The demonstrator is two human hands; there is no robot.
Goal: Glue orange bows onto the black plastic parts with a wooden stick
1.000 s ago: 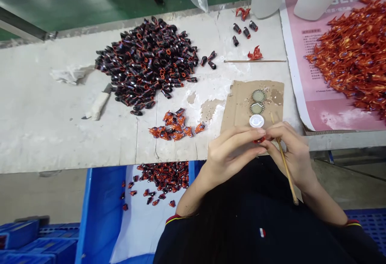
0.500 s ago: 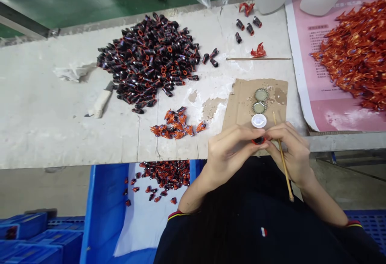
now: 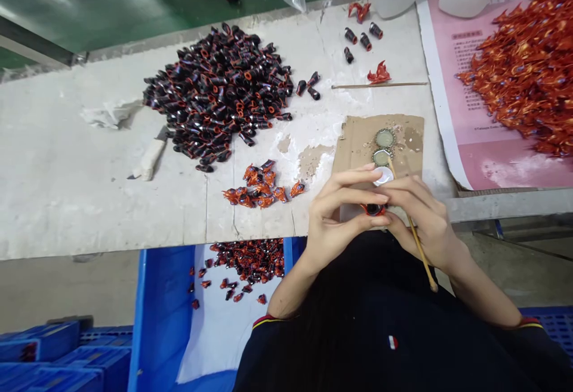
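Note:
Between thumb and fingers of my left hand (image 3: 336,210) is a small black and red part (image 3: 374,209). The fingertips of my right hand (image 3: 418,213) press on the same part from the right. A thin wooden stick (image 3: 419,241) with a rounded end lies across my right hand, slanting down to the right. Just beyond the fingers is a white cap (image 3: 384,175), partly covered by them. Two metal bottle caps (image 3: 384,138) sit on a piece of brown cardboard (image 3: 347,147).
A big heap of black parts (image 3: 219,90) covers the table's middle. Several joined orange-black pieces (image 3: 264,188) lie near the front edge. Orange parts (image 3: 532,76) are piled on a pink sheet (image 3: 474,168) at right. Below the edge stands a blue bin (image 3: 156,314). A second stick (image 3: 380,86) lies farther back.
Both hands have moved slightly left with the part between them. The stick's upper end has shifted left and away from me, and my fingers now cover more of the white cap.

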